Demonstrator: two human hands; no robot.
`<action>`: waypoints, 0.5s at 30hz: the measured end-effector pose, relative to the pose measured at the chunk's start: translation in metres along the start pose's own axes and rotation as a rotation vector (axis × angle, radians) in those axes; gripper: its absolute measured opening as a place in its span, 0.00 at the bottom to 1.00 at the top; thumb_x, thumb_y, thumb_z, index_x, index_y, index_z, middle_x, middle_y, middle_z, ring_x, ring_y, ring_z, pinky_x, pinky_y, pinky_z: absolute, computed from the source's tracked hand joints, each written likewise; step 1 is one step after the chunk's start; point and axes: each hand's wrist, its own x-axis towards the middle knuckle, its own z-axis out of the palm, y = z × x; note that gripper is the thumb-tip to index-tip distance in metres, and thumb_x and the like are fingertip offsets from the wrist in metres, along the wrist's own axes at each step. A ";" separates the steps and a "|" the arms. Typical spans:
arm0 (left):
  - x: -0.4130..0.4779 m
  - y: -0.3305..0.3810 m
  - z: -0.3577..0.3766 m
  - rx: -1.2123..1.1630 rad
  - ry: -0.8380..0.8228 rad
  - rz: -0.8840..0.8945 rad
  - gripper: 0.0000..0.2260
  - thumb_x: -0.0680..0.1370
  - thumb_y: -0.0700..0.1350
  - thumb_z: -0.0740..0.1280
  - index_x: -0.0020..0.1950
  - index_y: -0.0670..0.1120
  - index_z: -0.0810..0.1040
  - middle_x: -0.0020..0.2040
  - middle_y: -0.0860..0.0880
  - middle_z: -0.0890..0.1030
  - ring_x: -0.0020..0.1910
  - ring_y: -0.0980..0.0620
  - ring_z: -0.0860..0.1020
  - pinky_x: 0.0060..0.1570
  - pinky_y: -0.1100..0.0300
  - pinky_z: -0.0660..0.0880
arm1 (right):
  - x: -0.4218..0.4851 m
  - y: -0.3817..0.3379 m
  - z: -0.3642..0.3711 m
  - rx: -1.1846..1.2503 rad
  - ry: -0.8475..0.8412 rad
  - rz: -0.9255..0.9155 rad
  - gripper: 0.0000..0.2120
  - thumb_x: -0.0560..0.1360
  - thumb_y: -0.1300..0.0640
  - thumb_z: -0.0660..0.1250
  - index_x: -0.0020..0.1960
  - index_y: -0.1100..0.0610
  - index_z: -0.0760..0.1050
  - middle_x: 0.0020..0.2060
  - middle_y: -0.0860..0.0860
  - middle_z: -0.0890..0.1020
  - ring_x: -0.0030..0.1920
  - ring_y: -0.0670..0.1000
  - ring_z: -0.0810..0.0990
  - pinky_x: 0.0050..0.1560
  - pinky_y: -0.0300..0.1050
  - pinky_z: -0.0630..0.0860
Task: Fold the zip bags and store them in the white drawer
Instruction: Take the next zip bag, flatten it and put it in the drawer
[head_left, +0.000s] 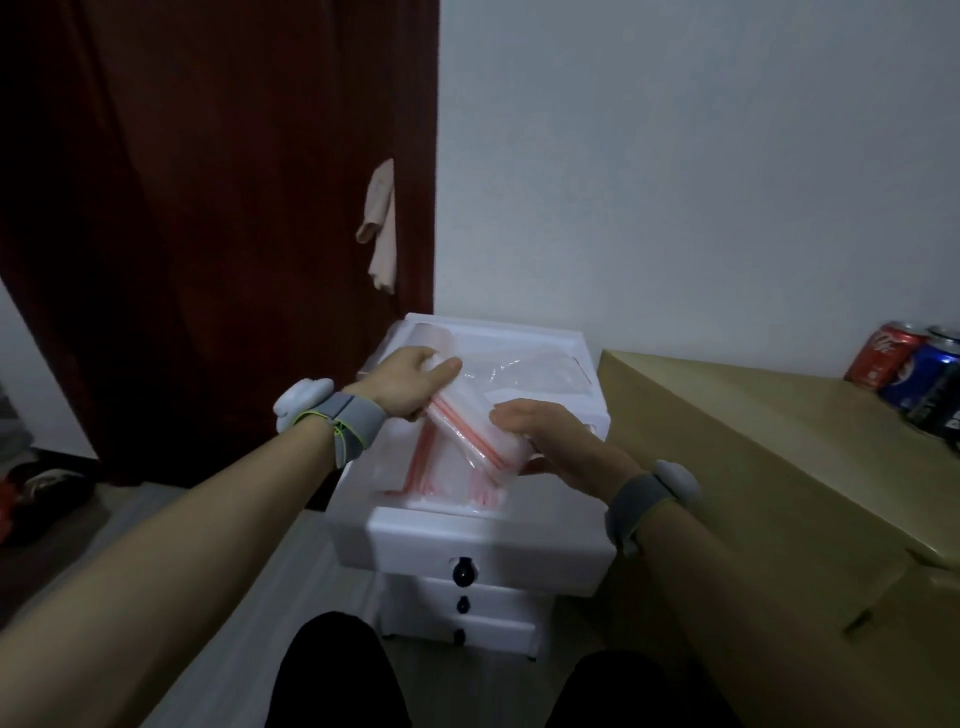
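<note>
Over the open white drawer (483, 545), our left hand (410, 387) and right hand (556, 439) clasp a sheaf of zip bags (467, 423), fingers (444, 368) curled round its ends; limp, slippery film, we judge, best held by the stiffer red seals (480, 448).

Loose zip bags (540, 370) atop white drawer unit (530, 551)

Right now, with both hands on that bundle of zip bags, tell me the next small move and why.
Probably lower the bundle of zip bags into the pulled-out top drawer and let go. The left hand and right hand both grip it, it looks compactly folded, and it hangs right above the drawer, where other red-striped zip bags already lie.
</note>
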 end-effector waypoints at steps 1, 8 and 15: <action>-0.001 -0.003 0.002 0.016 -0.003 0.000 0.15 0.80 0.53 0.65 0.52 0.41 0.74 0.29 0.41 0.71 0.22 0.49 0.67 0.20 0.64 0.64 | 0.000 0.000 0.001 -0.006 -0.016 0.005 0.12 0.73 0.56 0.71 0.55 0.59 0.79 0.45 0.53 0.81 0.42 0.52 0.81 0.40 0.45 0.80; -0.008 -0.041 0.006 0.051 -0.009 -0.121 0.14 0.78 0.51 0.68 0.53 0.41 0.73 0.33 0.45 0.75 0.24 0.49 0.71 0.21 0.62 0.68 | 0.010 0.013 0.009 -0.242 -0.020 0.114 0.07 0.76 0.63 0.68 0.53 0.63 0.79 0.46 0.60 0.79 0.46 0.59 0.80 0.48 0.53 0.81; 0.001 -0.053 0.007 0.604 0.157 0.113 0.14 0.76 0.49 0.66 0.60 0.49 0.74 0.60 0.46 0.75 0.59 0.45 0.75 0.58 0.51 0.73 | 0.021 0.032 -0.012 -0.554 0.188 0.323 0.11 0.76 0.63 0.64 0.57 0.65 0.77 0.48 0.61 0.81 0.40 0.55 0.81 0.41 0.49 0.83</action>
